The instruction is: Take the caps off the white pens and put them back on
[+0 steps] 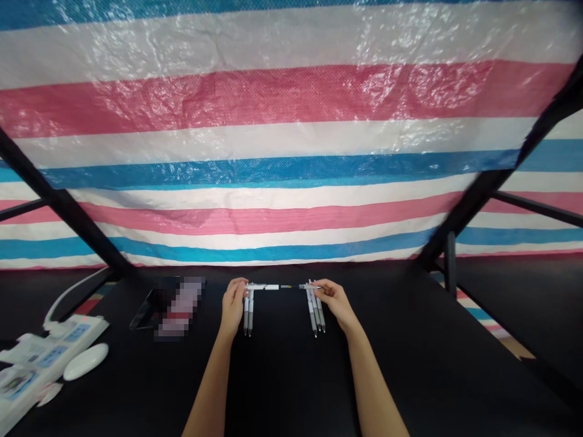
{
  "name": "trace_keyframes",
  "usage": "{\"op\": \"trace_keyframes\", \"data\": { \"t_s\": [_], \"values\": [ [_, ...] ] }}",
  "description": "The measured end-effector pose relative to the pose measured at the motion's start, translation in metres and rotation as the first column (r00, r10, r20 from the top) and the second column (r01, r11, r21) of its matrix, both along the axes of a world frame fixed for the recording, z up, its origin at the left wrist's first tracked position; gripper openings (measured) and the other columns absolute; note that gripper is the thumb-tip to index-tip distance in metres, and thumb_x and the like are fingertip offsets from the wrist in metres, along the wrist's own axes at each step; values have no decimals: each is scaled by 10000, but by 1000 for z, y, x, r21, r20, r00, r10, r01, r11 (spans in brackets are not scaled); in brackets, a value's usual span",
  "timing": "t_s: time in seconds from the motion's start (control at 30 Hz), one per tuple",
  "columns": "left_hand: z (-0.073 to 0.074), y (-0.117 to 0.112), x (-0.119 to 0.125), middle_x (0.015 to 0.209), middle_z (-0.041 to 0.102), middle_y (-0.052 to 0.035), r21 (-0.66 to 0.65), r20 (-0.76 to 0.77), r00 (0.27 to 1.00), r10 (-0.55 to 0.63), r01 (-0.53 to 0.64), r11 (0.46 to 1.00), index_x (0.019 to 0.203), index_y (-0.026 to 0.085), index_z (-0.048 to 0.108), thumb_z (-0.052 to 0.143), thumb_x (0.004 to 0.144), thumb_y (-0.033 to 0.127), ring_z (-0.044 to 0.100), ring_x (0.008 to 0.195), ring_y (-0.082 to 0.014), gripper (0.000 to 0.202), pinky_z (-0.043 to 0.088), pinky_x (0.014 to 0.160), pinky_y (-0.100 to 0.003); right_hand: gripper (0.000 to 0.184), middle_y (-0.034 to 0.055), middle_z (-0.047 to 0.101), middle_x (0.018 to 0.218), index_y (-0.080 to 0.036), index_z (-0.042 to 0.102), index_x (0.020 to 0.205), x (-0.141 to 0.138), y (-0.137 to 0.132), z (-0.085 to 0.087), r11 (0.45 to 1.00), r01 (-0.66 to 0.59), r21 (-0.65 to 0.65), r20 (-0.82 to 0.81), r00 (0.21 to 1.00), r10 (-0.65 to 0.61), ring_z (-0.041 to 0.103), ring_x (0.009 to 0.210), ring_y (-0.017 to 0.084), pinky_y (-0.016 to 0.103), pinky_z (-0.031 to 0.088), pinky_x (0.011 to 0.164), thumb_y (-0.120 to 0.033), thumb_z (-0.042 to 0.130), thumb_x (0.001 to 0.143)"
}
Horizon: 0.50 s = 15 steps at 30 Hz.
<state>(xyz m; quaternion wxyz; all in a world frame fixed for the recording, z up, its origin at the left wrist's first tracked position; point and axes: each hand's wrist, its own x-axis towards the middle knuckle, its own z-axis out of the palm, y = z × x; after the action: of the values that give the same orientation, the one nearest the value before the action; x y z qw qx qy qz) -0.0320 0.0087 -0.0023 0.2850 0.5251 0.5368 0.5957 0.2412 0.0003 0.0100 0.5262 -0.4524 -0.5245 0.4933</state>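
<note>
The person's left hand [234,305] grips a slim white plastic pen barrel [272,287] between thumb and fingers, while the right hand [334,298] pinches a pale, slender pen section [305,286] in line with it. A thin dark refill [286,286] spans the two parts over the flat black tabletop [291,376]. Two white-and-grey pens [251,311] lie just beside the left hand, three similar slim pens [316,308] beside the right.
</note>
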Motion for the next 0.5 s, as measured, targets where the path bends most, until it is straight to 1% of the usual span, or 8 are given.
{"op": "trace_keyframes", "data": {
  "t_s": [0.1, 0.23, 0.4, 0.5],
  "values": [
    [-3, 2, -2, 944, 586, -70, -5, 7, 1000, 6, -6, 1000, 760, 143, 646, 471, 792, 487, 556, 672, -126, 388, 492, 628, -253, 318, 20, 639, 688, -187, 675, 831, 2, 0, -1, 1000, 1, 2, -5, 1000, -1, 549, 630, 158, 288, 414, 627, -431, 721, 633],
    [-5, 3, -4, 959, 576, -67, -15, 21, 1000, 4, -4, 1000, 756, 141, 644, 477, 788, 491, 566, 701, -129, 389, 495, 642, -253, 301, 23, 651, 718, -183, 675, 831, 3, 0, -1, 1000, -1, -4, -26, 1000, 1, 557, 639, 151, 286, 421, 642, -408, 729, 639],
    [-5, 3, -4, 958, 567, -63, -13, 39, 999, 2, -1, 1000, 771, 141, 644, 488, 787, 484, 559, 673, -117, 377, 494, 634, -253, 305, 32, 664, 766, -185, 675, 799, 1, -1, 3, 1000, 0, -23, -66, 998, -2, 569, 671, 159, 289, 426, 661, -402, 753, 599],
    [-5, 3, -3, 951, 568, -63, -24, 29, 1000, 7, -6, 1000, 781, 141, 643, 489, 789, 477, 555, 670, -119, 369, 490, 639, -258, 297, 25, 654, 723, -185, 679, 805, 0, -1, 4, 1000, 3, -14, -48, 999, -4, 558, 645, 154, 289, 424, 649, -400, 742, 610]
  ]
}}
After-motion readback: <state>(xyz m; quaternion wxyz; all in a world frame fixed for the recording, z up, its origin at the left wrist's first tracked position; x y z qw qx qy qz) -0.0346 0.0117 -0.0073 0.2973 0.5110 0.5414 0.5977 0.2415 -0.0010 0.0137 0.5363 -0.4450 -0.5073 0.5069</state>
